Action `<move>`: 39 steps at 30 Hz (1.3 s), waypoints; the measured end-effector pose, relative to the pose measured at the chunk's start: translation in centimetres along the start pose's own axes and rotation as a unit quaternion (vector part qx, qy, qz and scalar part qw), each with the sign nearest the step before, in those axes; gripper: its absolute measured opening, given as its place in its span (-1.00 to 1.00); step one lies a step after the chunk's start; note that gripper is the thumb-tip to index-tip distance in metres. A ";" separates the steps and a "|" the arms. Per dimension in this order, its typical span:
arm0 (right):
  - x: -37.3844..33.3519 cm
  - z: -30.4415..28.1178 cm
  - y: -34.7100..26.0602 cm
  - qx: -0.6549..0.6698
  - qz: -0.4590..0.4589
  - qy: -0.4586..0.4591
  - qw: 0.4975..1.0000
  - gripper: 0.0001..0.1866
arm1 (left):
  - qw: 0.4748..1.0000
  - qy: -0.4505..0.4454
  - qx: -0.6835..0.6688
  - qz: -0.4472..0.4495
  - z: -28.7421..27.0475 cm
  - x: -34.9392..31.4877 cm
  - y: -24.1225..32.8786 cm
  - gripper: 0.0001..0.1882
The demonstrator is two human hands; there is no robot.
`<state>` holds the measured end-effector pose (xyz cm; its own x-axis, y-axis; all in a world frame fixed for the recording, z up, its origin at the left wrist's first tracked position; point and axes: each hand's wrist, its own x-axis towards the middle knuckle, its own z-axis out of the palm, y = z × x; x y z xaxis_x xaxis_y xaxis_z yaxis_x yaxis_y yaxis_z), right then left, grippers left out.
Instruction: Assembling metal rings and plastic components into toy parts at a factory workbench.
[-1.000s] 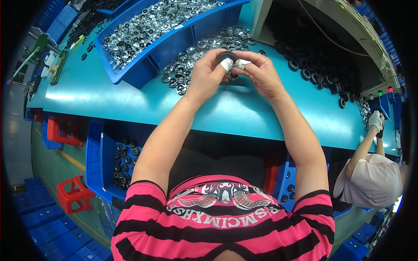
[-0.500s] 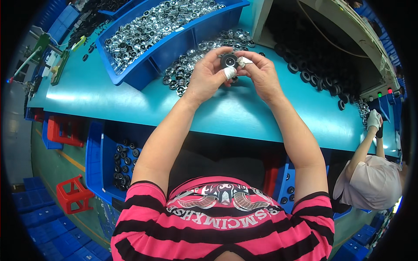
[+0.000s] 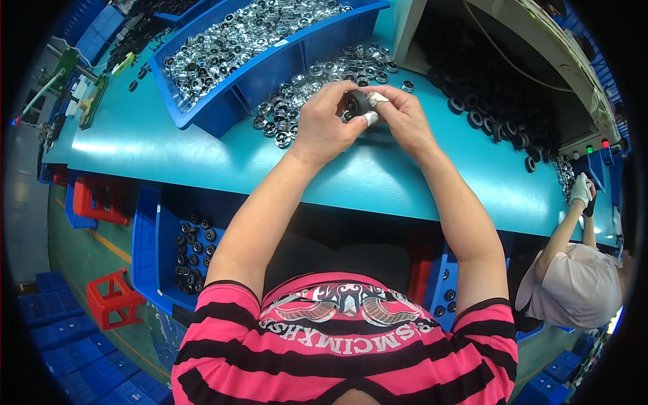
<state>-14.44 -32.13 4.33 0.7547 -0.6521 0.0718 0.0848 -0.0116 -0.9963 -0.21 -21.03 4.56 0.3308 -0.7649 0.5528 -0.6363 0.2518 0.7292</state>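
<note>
A small black wheel with a dark hub (image 3: 356, 103) is held between my two hands above the table. My left hand (image 3: 325, 125) grips it from the left, its thumb wrapped in white tape. From the right, my right hand (image 3: 403, 116) closes on the wheel's edge with white-covered fingertips. The wheel is tilted, so its rubber side shows. Just behind my hands, shiny clear-and-silver hubs (image 3: 297, 94) lie in a loose pile on the turquoise tabletop (image 3: 202, 158).
A blue bin (image 3: 226, 111) full of shiny hubs stands at the back left. Black rubber rings (image 3: 476, 119) spill from a dark box at right. Finished-looking wheels lie in a lower blue bin (image 3: 158, 260). A co-worker's gloved hand (image 3: 580, 189) works at far right; a red stool (image 3: 113, 300) stands left.
The wheel has turned from facing up to a tilted position between my fingers. My left hand has rotated with it, and its thumb has shifted right.
</note>
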 end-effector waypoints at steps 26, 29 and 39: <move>5.5 -10.5 -4.6 -0.433 -0.066 0.072 0.896 -0.66 | 0.905 -0.042 0.398 -0.144 -21.4 -20.0 1.1 -0.44; 10.5 -15.1 -3.6 -0.615 -0.072 0.159 0.769 -0.64 | 0.790 -0.142 0.514 -0.303 -28.3 -29.7 1.2 -0.39; 19.3 -16.0 1.3 -0.799 0.011 0.192 0.570 -0.71 | 0.933 -0.016 0.321 -0.160 -19.1 -15.0 5.0 -0.68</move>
<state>-10.18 -56.86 3.72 0.5201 -0.7801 0.3478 -0.8541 -0.4754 0.2108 4.94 3.02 7.63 0.5613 -0.7602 0.3272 -0.7981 -0.3926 0.4571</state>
